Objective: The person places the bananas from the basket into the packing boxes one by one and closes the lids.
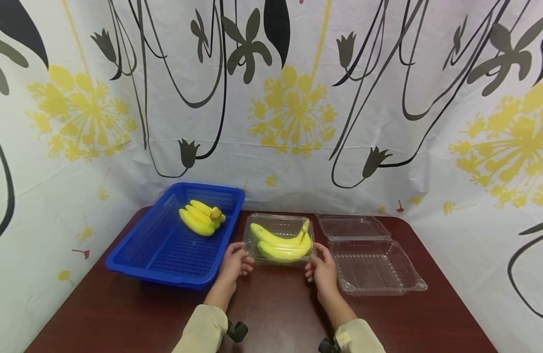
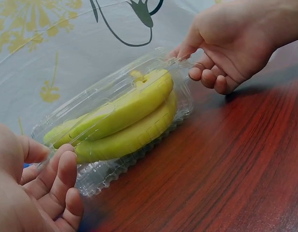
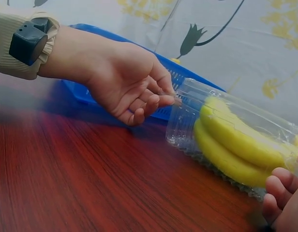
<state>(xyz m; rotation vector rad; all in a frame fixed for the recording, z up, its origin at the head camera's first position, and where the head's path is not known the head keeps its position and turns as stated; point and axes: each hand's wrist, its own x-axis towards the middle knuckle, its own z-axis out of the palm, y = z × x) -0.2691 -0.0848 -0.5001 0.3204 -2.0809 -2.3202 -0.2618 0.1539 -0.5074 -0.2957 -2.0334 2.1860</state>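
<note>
A clear plastic clamshell box (image 1: 277, 219) stands in the middle of the table with its lid down, and a bunch of yellow bananas (image 1: 283, 251) lies inside it. At its near left corner my left hand (image 1: 233, 264) pinches the rim between thumb and forefinger, the other fingers loosely bent. My right hand (image 1: 323, 272) pinches the rim at the near right corner in the same way. Seen from the left wrist, both hands hold the lid edge, and the box's ribbed bottom is at the tabletop. In the right wrist view the right hand (image 3: 287, 198) is partly cut off.
A blue plastic basket (image 1: 136, 245) sits to the left, holding another bunch of bananas (image 1: 199, 218). On the right lies a second clamshell box (image 1: 373, 267), its lid folded back toward the patterned curtain (image 1: 293, 171). The brown table (image 1: 271, 314) extends toward me.
</note>
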